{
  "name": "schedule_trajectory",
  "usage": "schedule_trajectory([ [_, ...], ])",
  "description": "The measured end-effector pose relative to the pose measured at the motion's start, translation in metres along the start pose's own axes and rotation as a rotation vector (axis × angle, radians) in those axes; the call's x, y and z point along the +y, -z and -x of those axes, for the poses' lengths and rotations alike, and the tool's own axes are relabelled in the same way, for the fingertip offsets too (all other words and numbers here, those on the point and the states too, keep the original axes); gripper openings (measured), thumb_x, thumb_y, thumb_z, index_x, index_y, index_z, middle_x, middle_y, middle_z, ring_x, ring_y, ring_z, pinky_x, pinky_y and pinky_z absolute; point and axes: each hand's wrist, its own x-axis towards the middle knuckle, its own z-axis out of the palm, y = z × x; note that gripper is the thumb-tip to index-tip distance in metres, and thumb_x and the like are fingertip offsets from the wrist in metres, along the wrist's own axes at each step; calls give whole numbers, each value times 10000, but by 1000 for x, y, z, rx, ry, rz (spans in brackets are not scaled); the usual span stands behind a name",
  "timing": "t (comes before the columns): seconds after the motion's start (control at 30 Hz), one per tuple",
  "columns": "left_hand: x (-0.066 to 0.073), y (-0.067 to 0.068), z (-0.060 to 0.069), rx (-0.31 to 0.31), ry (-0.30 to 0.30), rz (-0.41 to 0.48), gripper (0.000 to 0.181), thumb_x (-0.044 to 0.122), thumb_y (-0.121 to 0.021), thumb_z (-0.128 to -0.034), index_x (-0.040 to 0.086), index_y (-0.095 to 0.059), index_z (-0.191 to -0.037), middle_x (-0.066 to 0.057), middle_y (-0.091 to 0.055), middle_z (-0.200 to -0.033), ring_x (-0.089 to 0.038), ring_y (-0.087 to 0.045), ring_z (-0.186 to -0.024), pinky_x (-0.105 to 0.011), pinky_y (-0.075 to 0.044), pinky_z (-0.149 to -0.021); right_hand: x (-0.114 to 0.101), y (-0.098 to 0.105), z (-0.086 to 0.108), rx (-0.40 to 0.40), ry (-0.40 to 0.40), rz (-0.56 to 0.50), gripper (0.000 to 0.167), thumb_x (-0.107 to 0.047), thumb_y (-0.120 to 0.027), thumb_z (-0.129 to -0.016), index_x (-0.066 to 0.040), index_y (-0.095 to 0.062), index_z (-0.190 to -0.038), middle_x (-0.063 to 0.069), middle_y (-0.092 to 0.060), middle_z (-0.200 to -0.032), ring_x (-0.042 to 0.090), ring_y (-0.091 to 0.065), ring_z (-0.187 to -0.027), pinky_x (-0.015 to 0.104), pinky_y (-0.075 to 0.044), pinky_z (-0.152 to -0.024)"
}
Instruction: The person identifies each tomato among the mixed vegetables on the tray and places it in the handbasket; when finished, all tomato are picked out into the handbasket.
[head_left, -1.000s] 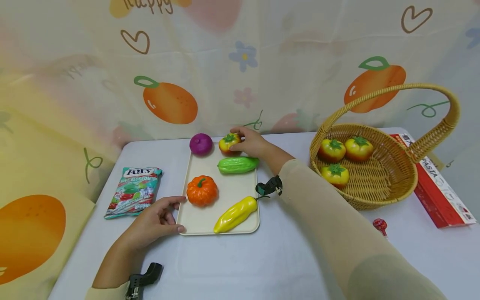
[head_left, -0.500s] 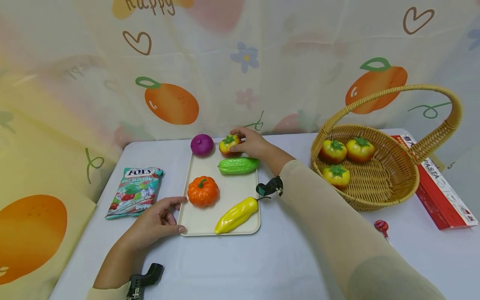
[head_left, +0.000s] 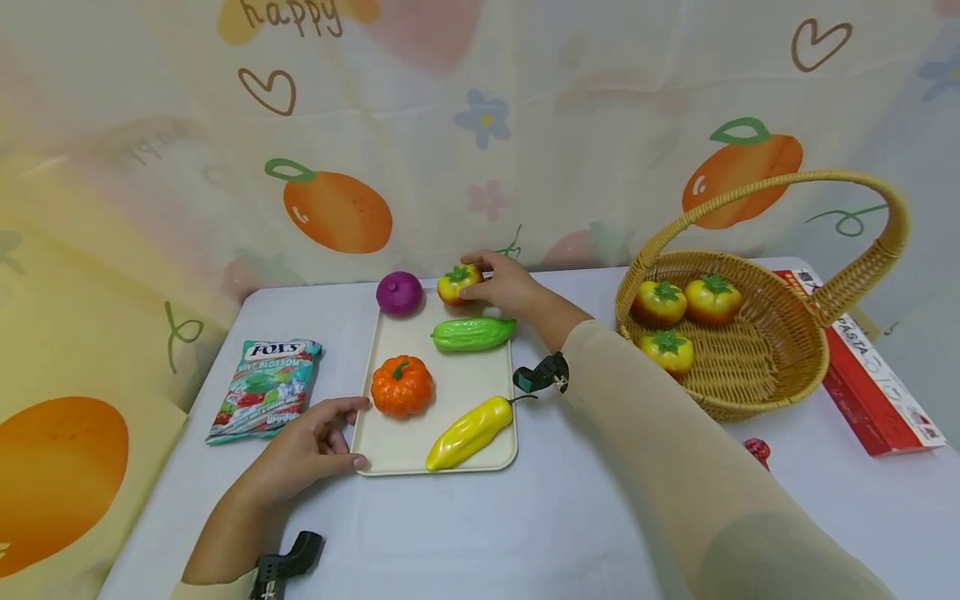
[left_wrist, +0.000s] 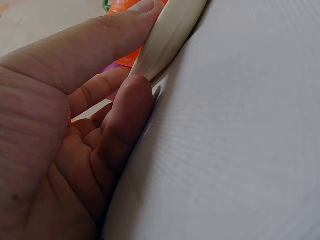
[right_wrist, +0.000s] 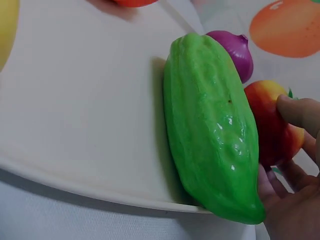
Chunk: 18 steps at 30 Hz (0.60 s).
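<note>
My right hand holds a yellow-and-red toy tomato with a green leafy top, at the tray's back edge. In the right wrist view, thumb and fingers lie on both sides of the tomato, behind a bumpy green cucumber. The left hand grips the left rim of the cream tray near its front corner; in the left wrist view the thumb lies on the rim, a finger below it. On the tray lie an orange pumpkin and a yellow pepper. A purple onion sits at the back-left corner.
At the right stands a wicker basket with a tall handle; three similar tomatoes lie inside. Beyond it is a red pasta box. A red lollipop lies in front. A candy bag lies left of the tray.
The right hand has raised the tomato slightly, and the gap between it and the cucumber has grown. The left hand stays at the tray rim. The head view has shifted a little.
</note>
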Motion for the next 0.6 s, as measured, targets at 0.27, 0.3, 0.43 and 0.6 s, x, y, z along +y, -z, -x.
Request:
schedule_trajectory([
  [0.27,0,1,1,2,-4,6,723,128,-957,-804,95,-608,-1437,-138,-554,-1182,-206,-588,-733,-246,-502,-607,-2,3,5,-1,11,-43,599,-190,-810,-974,-206,-568,-1522,91,-518,-1521,274,-529,-1355,384,-491,-1105],
  [0.3,0,1,1,1,-5,9,723,126,-956,-805,95,-607,-1438,-140,-553,-1185,-207,-589,-734,-246,-504,-609,-3,4,6,-3,11,-48,601,-186,-808,-974,-201,-567,-1524,92,-517,-1519,273,-532,-1349,381,-498,-1097],
  [0.43,-1,0,0,-2,-13,17,724,121,-957,-801,95,-608,-1435,-145,-550,-1189,-207,-596,-735,-247,-511,-612,-8,7,12,-7,14,-59,598,-175,-805,-976,-197,-568,-1525,94,-520,-1515,275,-530,-1350,377,-505,-1089],
  [0.6,-2,0,-1,-5,-21,16,724,138,-958,-805,91,-606,-1436,-144,-543,-1191,-203,-593,-739,-245,-507,-610,-11,11,17,-9,36,-66,579,-158,-804,-974,-173,-581,-1508,84,-546,-1490,276,-528,-1348,370,-494,-1101],
])
